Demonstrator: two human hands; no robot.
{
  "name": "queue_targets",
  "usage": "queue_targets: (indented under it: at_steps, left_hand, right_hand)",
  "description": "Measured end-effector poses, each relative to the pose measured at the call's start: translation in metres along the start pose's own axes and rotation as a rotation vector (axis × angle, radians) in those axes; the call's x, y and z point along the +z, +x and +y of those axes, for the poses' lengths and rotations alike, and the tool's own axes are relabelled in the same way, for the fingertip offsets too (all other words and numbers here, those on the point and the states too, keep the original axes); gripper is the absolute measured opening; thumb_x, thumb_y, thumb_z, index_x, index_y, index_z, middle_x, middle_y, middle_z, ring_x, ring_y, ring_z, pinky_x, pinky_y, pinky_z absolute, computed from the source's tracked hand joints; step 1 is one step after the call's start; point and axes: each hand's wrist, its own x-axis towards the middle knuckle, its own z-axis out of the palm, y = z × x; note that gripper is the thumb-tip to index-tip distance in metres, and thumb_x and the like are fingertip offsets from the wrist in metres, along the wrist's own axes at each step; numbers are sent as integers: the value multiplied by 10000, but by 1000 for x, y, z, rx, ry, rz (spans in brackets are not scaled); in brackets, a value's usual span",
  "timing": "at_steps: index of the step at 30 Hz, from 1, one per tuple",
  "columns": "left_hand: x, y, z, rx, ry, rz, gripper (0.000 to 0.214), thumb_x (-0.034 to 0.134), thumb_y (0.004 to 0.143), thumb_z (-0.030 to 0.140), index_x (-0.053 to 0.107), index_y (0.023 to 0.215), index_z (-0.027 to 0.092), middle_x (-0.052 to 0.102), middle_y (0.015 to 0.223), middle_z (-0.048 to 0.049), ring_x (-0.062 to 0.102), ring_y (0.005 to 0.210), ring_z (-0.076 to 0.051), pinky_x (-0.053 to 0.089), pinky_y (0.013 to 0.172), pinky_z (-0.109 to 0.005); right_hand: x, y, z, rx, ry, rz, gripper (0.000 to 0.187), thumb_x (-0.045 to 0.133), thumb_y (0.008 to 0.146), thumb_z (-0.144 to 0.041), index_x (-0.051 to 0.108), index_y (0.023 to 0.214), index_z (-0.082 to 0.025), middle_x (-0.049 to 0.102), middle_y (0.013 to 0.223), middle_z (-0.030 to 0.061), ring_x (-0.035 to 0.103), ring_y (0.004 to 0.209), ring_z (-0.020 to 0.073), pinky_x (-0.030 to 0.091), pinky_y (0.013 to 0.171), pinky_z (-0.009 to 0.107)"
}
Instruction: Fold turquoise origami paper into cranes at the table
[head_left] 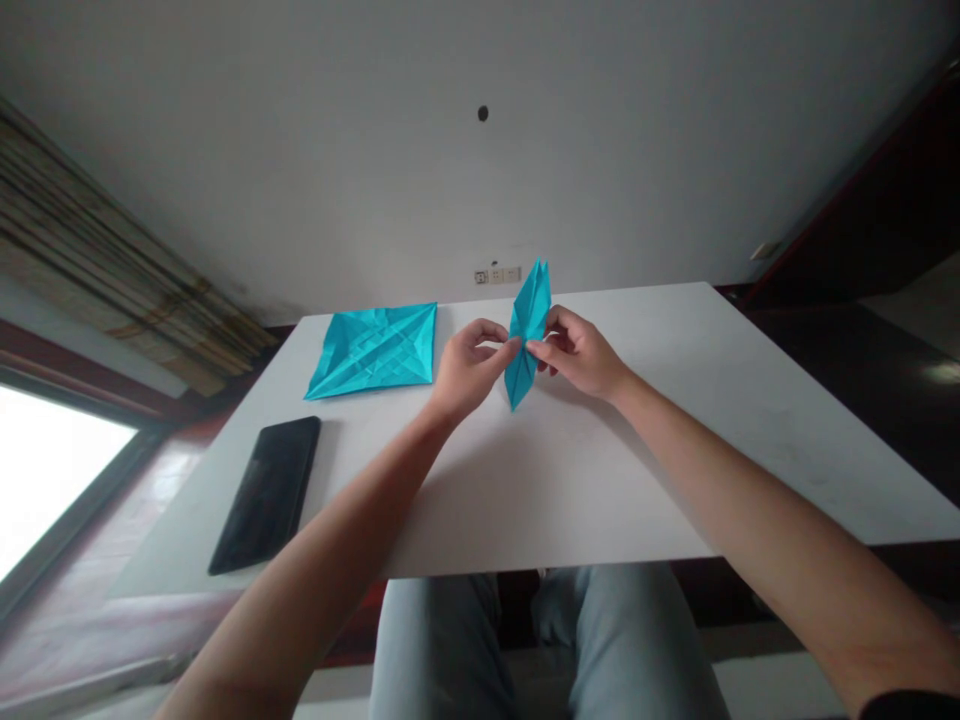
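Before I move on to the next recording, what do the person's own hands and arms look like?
The left hand and right hand are bare, with no gloves, rings or watch visible. The left forearm is uncovered as far as it shows. Low on the right forearm, a black edge enters the picture; whether sleeve or band, I cannot tell.

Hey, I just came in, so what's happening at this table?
Someone seated at a white table holds a folded blue paper upright, pinched between the left hand and the right hand. It narrows to points at top and bottom. A creased blue sheet lies spread out to the left, with a black phone-like device nearer the person.
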Motion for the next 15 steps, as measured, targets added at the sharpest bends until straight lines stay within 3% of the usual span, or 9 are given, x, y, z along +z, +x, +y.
queue_targets:
  at_steps: [4,10,15]
  left_hand:
    - [-1,-4,6,83,202,29,266,856,951,449,694,985,242,823,1006,-29,812,831,-191,589,649,-263]
    - [3,-10,9,340,370,70,82,786,963,260,714,991,233,827,1078,-36,785,936,-176,694,863,-309]
    - [1,-6,0,451,432,95,77,782,992,222,735,1053,227,842,1109,-33,796,938,-165,700,839,-281]
  right_hand:
    - [-2,1,0,20,-83,-19,558,930,853,-768,667,897,-278,700,776,4,672,660,203,524,600,367]
    - [0,1,3,10,-103,-41,542,893,876,-760,721,833,-249,689,763,19,619,639,190,505,596,365]
    - [1,1,5,-25,-78,-80,605,844,912,-827,738,872,-232,736,804,32,628,669,173,504,602,331]
